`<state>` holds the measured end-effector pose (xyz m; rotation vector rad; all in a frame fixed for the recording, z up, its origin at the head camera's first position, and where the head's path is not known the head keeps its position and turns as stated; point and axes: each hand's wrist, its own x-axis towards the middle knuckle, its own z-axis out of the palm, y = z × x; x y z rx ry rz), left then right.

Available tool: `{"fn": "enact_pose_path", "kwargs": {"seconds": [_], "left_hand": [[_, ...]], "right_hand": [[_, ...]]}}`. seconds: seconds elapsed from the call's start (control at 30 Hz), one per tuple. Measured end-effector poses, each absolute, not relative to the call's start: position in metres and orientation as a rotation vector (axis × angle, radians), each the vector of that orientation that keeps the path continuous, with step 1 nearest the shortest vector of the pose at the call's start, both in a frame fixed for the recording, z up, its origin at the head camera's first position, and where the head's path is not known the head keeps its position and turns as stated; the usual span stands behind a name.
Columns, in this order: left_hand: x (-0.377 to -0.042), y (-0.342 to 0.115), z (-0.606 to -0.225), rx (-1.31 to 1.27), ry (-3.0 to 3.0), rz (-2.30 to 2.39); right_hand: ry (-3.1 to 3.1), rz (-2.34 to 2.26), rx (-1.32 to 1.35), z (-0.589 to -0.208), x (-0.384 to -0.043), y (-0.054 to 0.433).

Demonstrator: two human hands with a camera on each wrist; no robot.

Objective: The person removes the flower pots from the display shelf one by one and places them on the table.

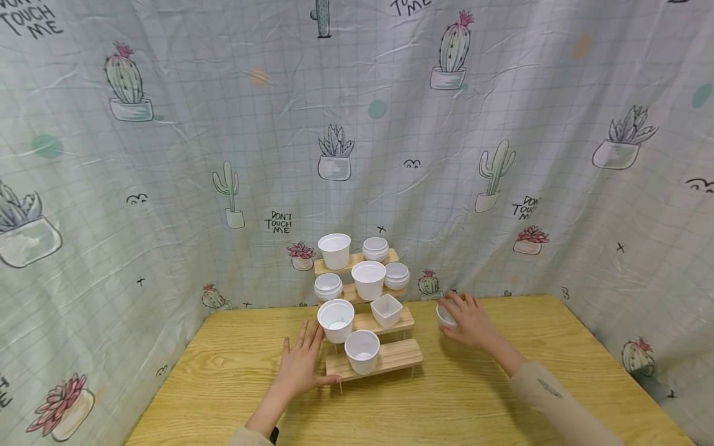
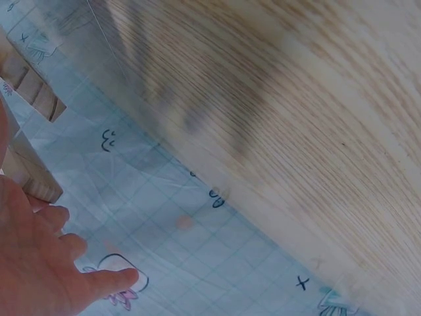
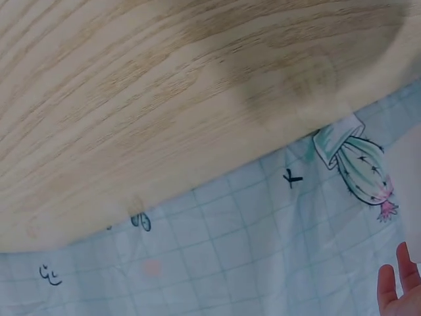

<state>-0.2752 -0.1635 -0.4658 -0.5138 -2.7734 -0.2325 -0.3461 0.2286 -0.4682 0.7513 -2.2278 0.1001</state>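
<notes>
A tiered wooden stand [image 1: 397, 356] with clear supports carries several white plant pots, among them a tall round pot [image 1: 335, 251] on the top shelf and a square pot [image 1: 387, 311] lower down. My left hand [image 1: 299, 365] is at the stand's left side, fingers spread, the thumb at the left end of the lowest shelf. In the left wrist view, that hand [image 2: 39, 263] is beside the shelf ends [image 2: 43, 184]. To the right of the stand, my right hand [image 1: 470, 322] grips a small white pot [image 1: 444, 314], partly hidden by the fingers. The right wrist view shows only a few fingers [image 3: 388, 283].
A wooden table [image 1: 223, 396] lies under everything. Behind and on both sides hangs a pale curtain [image 1: 379, 136] printed with cacti, close to the table's back edge. Two small ridged pots [image 1: 328, 287] [image 1: 396, 275] sit at the ends of the second shelf from the top.
</notes>
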Motion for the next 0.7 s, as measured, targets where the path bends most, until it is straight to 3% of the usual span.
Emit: {"fn": "enact_pose_path", "kwargs": {"seconds": [0.7], "left_hand": [[-0.275,-0.163,-0.466,-0.507,-2.783,-0.232]], "right_hand": [[-2.390,0.104,0.624,-0.470,-0.370,0.227]]}}
